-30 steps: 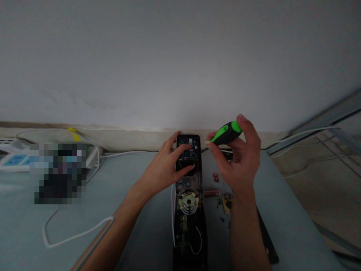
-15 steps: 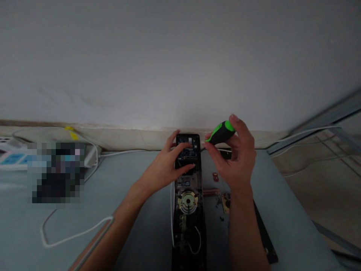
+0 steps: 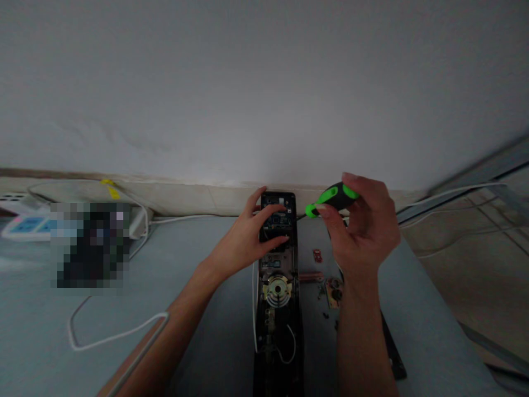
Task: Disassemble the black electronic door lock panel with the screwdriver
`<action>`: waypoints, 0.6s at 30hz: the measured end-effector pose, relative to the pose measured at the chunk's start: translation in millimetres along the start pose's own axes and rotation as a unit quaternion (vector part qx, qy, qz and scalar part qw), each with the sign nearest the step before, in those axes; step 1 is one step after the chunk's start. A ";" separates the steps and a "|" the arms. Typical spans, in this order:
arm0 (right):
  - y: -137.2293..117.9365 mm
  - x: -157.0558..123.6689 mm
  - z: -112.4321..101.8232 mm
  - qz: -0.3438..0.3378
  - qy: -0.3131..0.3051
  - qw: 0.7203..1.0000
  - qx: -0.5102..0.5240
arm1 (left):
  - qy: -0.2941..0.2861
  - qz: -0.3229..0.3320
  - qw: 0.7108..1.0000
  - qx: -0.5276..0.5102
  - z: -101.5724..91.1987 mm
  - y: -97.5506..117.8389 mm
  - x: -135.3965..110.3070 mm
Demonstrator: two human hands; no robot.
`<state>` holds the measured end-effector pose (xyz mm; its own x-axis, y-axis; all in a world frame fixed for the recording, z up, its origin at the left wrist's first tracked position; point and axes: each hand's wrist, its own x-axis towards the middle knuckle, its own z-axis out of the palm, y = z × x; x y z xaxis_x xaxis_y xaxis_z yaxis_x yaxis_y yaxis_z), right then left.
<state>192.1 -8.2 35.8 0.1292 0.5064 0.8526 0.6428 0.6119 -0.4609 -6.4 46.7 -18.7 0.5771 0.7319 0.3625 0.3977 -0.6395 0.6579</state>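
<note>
A long black housing (image 3: 276,325), looking like an opened electronic door lock, lies lengthwise before me with its insides exposed. It carries a dark circuit board (image 3: 278,221) at the far end and a gold round fitting (image 3: 278,289) halfway along. My left hand (image 3: 256,229) grips the far end, one finger along the left edge, another over the board and the thumb just below it. My right hand (image 3: 363,220) is closed around a green-and-black screwdriver (image 3: 335,196), tilted with its shaft pointing left and down. The shaft's tip is at the housing's right edge; its exact contact is unclear.
Right of the housing lie a small red part (image 3: 317,255), a copper-coloured rod (image 3: 311,277), a metal plate (image 3: 334,292) and several dark screws (image 3: 325,316). A black strip (image 3: 394,353) lies beyond my right forearm. A white cable (image 3: 119,337) crosses my left forearm. The wall (image 3: 264,110) rises behind.
My right hand and the screwdriver have moved a little right, away from the housing, and the handle lies flatter. My left hand keeps its place on the housing. The view has shifted slightly.
</note>
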 end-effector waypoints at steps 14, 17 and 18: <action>-6.5 4.5 0.5 -0.039 0.061 0.997 0.012 | -0.001 -0.004 1.000 0.009 1.5 0.1 -1.8; -9.1 2.3 1.2 -0.009 0.028 0.999 0.029 | -0.002 0.001 1.000 0.013 1.2 0.4 -1.8; -9.6 1.6 1.7 -0.004 0.023 0.999 0.039 | -0.003 0.002 1.000 0.014 1.1 0.5 -1.8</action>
<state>184.9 -12.3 41.1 0.1594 0.4739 0.8660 0.5834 0.6625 -0.4699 -6.4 44.8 -19.7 0.5829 0.7281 0.3608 0.4150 -0.6485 0.6381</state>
